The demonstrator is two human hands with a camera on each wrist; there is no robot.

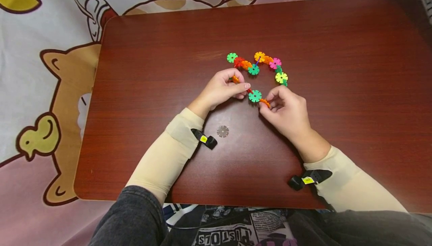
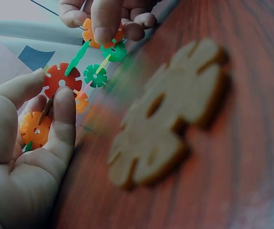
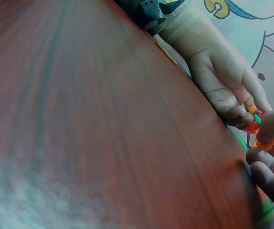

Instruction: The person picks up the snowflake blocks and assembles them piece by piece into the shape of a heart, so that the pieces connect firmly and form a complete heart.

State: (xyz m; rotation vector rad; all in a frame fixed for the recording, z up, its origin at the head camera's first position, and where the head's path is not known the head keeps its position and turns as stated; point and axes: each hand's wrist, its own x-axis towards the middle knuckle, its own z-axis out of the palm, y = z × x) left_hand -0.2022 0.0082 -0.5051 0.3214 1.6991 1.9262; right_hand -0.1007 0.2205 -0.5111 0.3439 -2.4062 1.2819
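Observation:
A chain of notched plastic discs in several colours curves over the table. My left hand (image 1: 222, 89) pinches a red disc (image 2: 56, 75) of it between thumb and finger, with an orange disc (image 2: 32, 125) lying against the palm side. To the right, my right hand (image 1: 291, 111) pinches an orange disc (image 1: 264, 102) in the chain. Between the two hands a green disc (image 1: 255, 96) links the red and orange ones. The far part of the chain bends round behind the hands, with a pink disc (image 1: 275, 63) and a yellow disc (image 1: 281, 77) on its right side.
One loose greyish-brown notched disc (image 1: 222, 131) lies flat on the brown table (image 1: 162, 51), nearer the body and beside the left wrist. A cartoon-patterned cloth (image 1: 23, 81) hangs beyond the table's left and far edges.

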